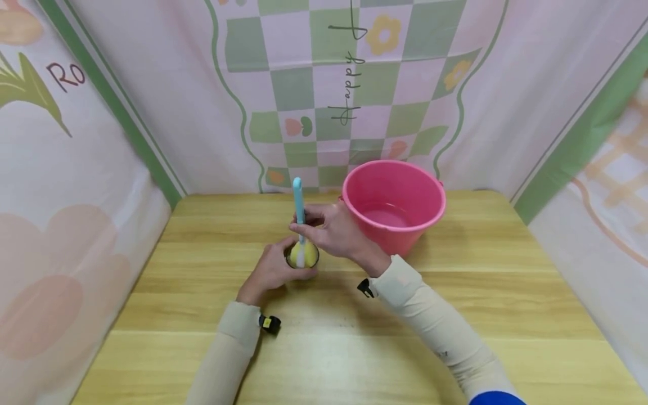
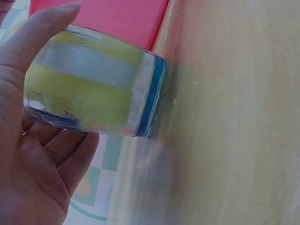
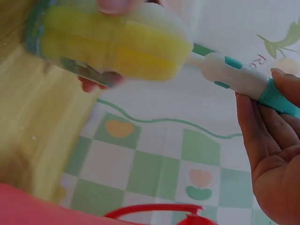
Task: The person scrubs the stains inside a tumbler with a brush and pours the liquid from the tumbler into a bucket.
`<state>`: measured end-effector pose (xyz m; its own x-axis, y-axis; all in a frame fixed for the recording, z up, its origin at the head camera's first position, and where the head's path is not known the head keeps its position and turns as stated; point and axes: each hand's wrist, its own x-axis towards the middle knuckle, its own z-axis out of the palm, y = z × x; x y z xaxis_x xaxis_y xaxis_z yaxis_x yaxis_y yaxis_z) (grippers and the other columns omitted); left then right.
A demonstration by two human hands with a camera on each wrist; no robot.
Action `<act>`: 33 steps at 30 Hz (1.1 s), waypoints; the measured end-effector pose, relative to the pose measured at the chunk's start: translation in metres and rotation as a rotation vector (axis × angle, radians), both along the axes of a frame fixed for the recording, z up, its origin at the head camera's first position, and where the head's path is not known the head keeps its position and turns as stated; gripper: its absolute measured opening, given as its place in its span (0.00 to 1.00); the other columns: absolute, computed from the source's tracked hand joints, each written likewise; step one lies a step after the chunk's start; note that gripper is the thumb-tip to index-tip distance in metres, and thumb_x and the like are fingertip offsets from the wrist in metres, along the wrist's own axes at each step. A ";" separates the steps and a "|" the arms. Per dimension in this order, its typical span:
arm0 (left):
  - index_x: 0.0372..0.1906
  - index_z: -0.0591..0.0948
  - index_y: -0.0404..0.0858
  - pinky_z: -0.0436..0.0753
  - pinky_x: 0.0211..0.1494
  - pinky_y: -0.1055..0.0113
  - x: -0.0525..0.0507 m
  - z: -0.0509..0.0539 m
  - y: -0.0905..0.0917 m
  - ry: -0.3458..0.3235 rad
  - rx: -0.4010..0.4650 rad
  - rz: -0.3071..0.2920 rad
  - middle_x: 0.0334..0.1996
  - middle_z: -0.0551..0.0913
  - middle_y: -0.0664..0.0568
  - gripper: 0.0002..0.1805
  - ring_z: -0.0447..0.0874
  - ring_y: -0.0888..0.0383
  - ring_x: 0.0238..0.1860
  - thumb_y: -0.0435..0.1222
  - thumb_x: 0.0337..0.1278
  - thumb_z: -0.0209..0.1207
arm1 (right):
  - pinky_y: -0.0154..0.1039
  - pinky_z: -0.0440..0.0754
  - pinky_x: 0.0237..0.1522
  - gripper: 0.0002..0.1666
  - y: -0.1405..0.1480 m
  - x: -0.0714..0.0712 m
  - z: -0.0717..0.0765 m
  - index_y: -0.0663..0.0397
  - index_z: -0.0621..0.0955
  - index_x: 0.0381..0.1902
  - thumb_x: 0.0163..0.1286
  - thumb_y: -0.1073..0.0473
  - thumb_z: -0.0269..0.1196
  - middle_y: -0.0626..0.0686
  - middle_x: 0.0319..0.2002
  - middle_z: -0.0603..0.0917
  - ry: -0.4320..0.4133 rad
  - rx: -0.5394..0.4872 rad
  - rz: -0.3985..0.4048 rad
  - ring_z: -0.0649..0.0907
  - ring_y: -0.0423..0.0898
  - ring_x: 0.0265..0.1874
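Observation:
My left hand (image 1: 275, 267) grips a clear glass cup (image 2: 149, 96) around its side, thumb on one side and fingers on the other. The cup is upright near the tabletop; I cannot tell whether its base touches the wood. Inside it sits the yellow and white sponge head (image 3: 152, 49) of a bottle brush, its top standing a little above the rim. Between thumb and fingers my right hand (image 1: 334, 228) pinches the brush's teal and white handle (image 1: 298, 194), which points up from the cup.
A pink bucket (image 1: 395, 239) stands on the wooden table (image 1: 324, 349), just right of my right hand and close to the back edge. Behind the table hangs a patterned cloth (image 1: 334, 84), with more cloth at both sides.

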<state>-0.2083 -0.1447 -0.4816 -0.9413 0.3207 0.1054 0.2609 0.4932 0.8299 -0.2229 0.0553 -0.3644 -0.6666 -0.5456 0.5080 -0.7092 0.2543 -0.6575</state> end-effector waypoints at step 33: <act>0.61 0.81 0.53 0.82 0.54 0.54 0.000 -0.001 0.001 -0.009 0.002 0.002 0.44 0.88 0.58 0.36 0.84 0.56 0.47 0.52 0.43 0.83 | 0.35 0.90 0.43 0.03 0.008 0.000 0.026 0.59 0.89 0.38 0.70 0.63 0.73 0.52 0.34 0.93 0.069 -0.020 0.025 0.93 0.43 0.36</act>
